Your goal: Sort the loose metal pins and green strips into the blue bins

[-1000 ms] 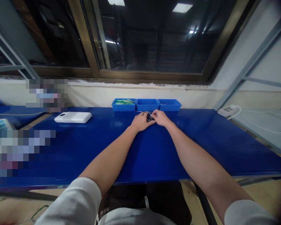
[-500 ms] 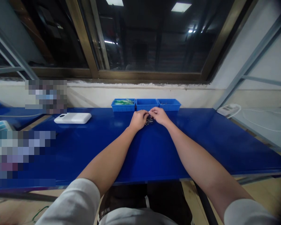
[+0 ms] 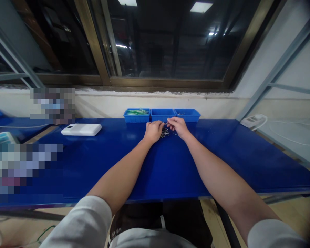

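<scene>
Both hands meet near the back of the blue table [image 3: 170,165], just in front of the blue bins. My left hand [image 3: 154,131] is closed, fingertips pinched on a thin metal piece [image 3: 165,123] that spans the small gap between the hands. The fingers of my right hand [image 3: 178,126] pinch the other end of that thin piece. Beneath and between the hands lies a small pile of thin, shiny metal pieces [image 3: 165,132]. One thin light-coloured piece [image 3: 175,134] sticks out below my right hand. The pieces are too small to make out in detail.
Against the wall stand a blue bin with green packets [image 3: 136,119], a middle blue bin [image 3: 162,114] and a right blue bin [image 3: 187,119] with small bits. A white device [image 3: 81,129] lies left; a white power strip [image 3: 252,121] is at the right edge.
My right hand has moved slightly right, away from my left hand, and a thin metal piece now shows between them. A thin piece has come into view below my right hand.
</scene>
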Tool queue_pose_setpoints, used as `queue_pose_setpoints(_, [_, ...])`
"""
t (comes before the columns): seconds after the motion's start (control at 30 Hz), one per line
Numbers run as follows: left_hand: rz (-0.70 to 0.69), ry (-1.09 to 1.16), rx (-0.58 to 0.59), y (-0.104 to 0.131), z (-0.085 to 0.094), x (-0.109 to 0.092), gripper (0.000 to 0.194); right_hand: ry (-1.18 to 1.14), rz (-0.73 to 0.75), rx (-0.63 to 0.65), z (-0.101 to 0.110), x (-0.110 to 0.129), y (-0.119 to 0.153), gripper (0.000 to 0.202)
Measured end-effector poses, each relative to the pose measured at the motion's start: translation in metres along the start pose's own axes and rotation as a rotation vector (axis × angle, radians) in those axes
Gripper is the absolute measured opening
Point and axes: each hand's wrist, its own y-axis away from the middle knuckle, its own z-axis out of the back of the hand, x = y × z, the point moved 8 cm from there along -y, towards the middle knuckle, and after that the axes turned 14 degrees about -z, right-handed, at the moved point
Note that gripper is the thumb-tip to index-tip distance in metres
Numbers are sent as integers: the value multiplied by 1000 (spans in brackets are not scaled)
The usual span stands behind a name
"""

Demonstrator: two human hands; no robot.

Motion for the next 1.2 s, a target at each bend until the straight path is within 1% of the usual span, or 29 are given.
queue_pose_setpoints(0.07, [31, -4, -12, 1, 2, 0, 30, -47, 4, -66, 9, -1, -3, 40])
queue_pose_setpoints(0.17, [79, -24, -28, 2, 4, 4, 30, -105, 35, -245, 32, -1, -7, 40])
queue_pose_setpoints(0.23, [105, -35, -35, 3, 5, 8, 29, -138, 30, -348, 47, -3, -8, 40])
queue_pose_setpoints(0.33, [154, -45, -33, 4, 4, 15, 28, -184, -3, -417, 62, -9, -12, 43])
queue_pose_setpoints(0.4, [178, -46, -29, 5, 3, 18, 27, -215, -36, -424, 68, -14, -14, 45])
queue_pose_setpoints(0.5, [177, -40, -33, 5, 2, 18, 28, -267, -90, -394, 71, -22, -19, 47])
queue_pose_setpoints(0.63, [173, -43, -19, 5, -1, 19, 29, -359, -146, -330, 69, -26, -19, 49])
queue_pose_setpoints(0.73, [183, -40, -14, 6, -3, 21, 29, -421, -178, -276, 66, -27, -18, 54])
queue_pose_setpoints(0.8, [190, -33, -15, 6, -3, 23, 29, -400, -186, -280, 66, -27, -17, 57])
queue_pose_setpoints(0.87, [191, -24, -19, 5, -3, 24, 30, -282, -162, -348, 71, -25, -16, 56])
queue_pose_setpoints(0.9, [191, -20, -19, 5, -4, 25, 30, -178, -135, -394, 73, -22, -15, 52])
queue_pose_setpoints(0.97, [192, -20, -15, 5, -3, 26, 30, 108, -88, -453, 74, -14, -14, 38])
queue_pose_setpoints(1.0, [194, -24, -12, 6, -3, 26, 30, 269, -78, -448, 70, -10, -13, 30])
queue_pose_setpoints(1.1, [201, -35, -5, 6, -3, 27, 30, 679, -102, -333, 54, -5, -13, 12])
queue_pose_setpoints(1.2, [198, -37, -6, 6, -2, 26, 30, 927, -128, -207, 41, -5, -10, 9])
